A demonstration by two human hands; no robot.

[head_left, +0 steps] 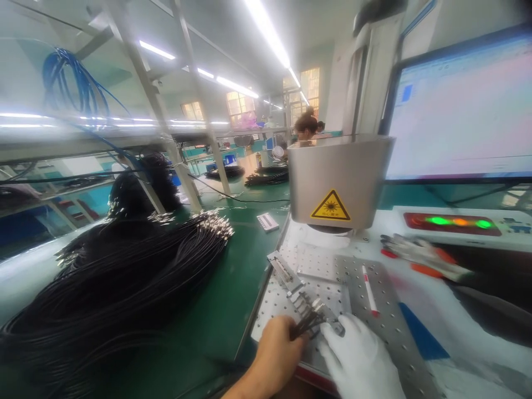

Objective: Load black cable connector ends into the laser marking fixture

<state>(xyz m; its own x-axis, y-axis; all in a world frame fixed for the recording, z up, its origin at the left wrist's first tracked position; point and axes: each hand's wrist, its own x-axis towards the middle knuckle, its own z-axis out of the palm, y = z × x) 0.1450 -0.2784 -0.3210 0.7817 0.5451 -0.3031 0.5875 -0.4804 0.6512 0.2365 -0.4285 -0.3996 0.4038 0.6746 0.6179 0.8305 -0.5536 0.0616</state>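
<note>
My left hand, bare, is closed around a small bunch of black cables. Their silvery metal connectors point away from me, at a metal fixture with slots. My right hand, in a white glove, is just to the right, its fingers bent at the near end of the fixture; what lies between its fingertips is hard to make out. The fixture sits on a perforated metal plate. Above and beyond it hangs a grey machine head with a yellow laser warning sign.
A large coil of black cables with metal ends lies on the green table at left. A red-and-white pen, gloves and a control box with lights are right, below a monitor. A person is farther back.
</note>
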